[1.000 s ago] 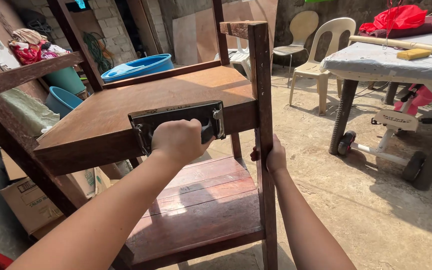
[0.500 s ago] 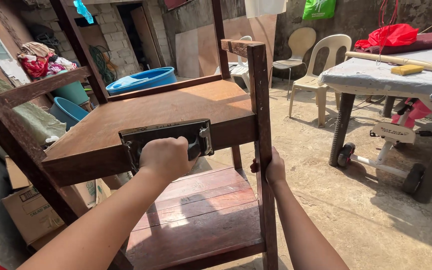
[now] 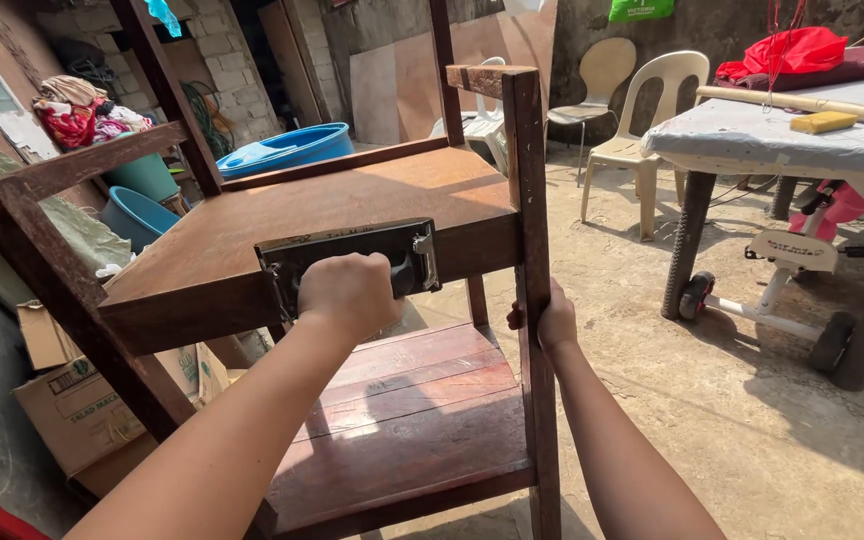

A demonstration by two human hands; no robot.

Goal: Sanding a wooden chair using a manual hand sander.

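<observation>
Matt brown wooden shelf [image 3: 352, 195]; black sanding block [image 3: 347, 255], metal clamps.

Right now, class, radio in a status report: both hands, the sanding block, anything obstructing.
Left hand grips sanding block against shelf edge. Right hand holds front post. Nothing obstructing.

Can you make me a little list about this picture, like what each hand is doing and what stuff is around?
Left hand: grips a black hand sander, pressed on the front edge of the upper shelf
Right hand: wraps around the shelf unit's front post
Lower shelf: reddish planks
Behind: blue tubs, plastic chairs
Right side: covered table
Left side: cardboard boxes
</observation>
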